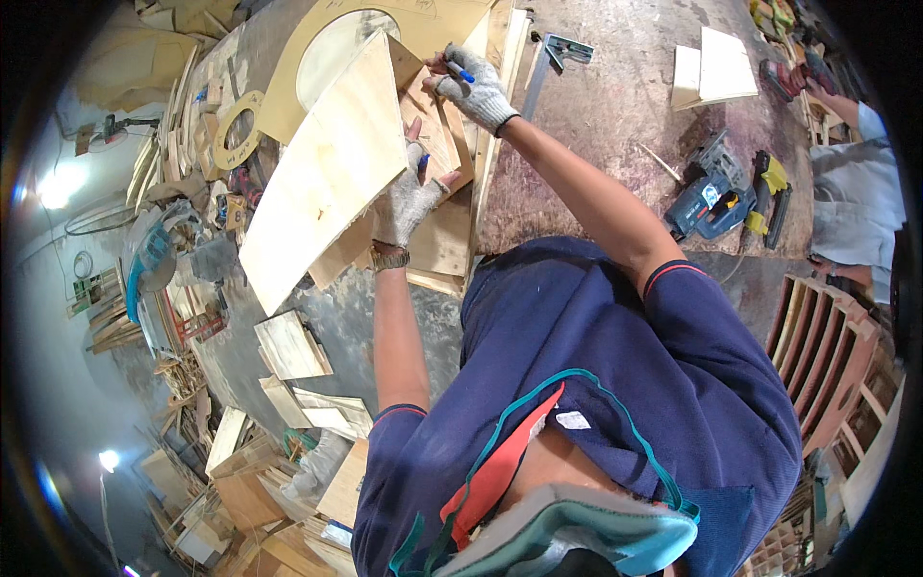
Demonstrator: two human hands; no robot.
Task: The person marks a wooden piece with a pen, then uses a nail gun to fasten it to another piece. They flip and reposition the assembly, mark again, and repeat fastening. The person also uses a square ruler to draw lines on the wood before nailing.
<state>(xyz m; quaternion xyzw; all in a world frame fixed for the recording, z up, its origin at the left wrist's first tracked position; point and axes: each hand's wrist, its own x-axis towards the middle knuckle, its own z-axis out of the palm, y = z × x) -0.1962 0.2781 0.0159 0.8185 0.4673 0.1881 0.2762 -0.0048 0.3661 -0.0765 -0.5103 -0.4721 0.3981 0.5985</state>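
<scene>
A pale plywood panel [332, 163] with a curved outer edge stands tilted over other wooden pieces at the table's edge. My left hand [409, 202], in a grey knit glove with bare fingertips, grips this panel at its lower right corner; some fingers are hidden. A small blue thing [423, 163] shows between thumb and fingers, too small to name surely. My right hand [479, 94], gloved alike, is closed around a blue pen [460, 71] above a brown wooden board [433, 120] behind the panel.
Right of my hands, a combination square [562, 53], a blue jigsaw [710, 192] and a yellow-and-black clamp [766, 197] lie on the worktable [577, 192]. Large ring-shaped template [298, 48] lies at the far side. Another person [856, 192] stands at right. Offcuts [293, 346] litter the left floor.
</scene>
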